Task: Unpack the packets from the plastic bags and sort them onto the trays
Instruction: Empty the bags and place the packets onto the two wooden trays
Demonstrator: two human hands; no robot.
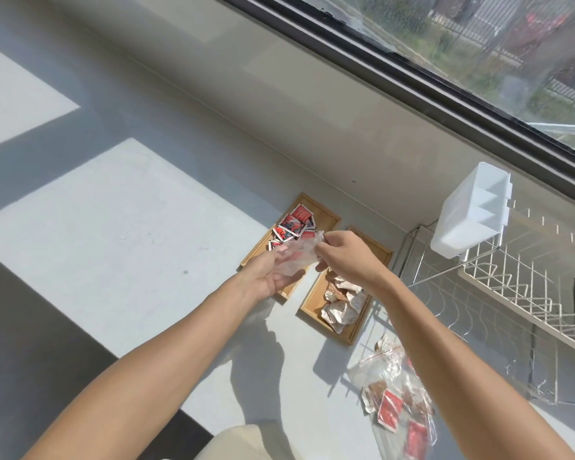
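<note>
Both hands hold a crumpled clear plastic bag [297, 255] above the two wooden trays. My left hand [273, 277] supports it from below, palm up, and my right hand [344, 252] pinches its upper edge. The left tray [327, 214] carries several red packets [294, 227]. The right tray [312, 305] carries several brown and white packets [341, 302]. Near my right forearm lies another clear zip bag [395, 396] with red and brown packets inside, partly hidden by the arm.
A white wire dish rack [518, 293] stands at the right with a white plastic divided holder [472, 215] hung on its end. The pale counter [113, 234] runs along a wall under a window. A beige cloth edge shows at the bottom.
</note>
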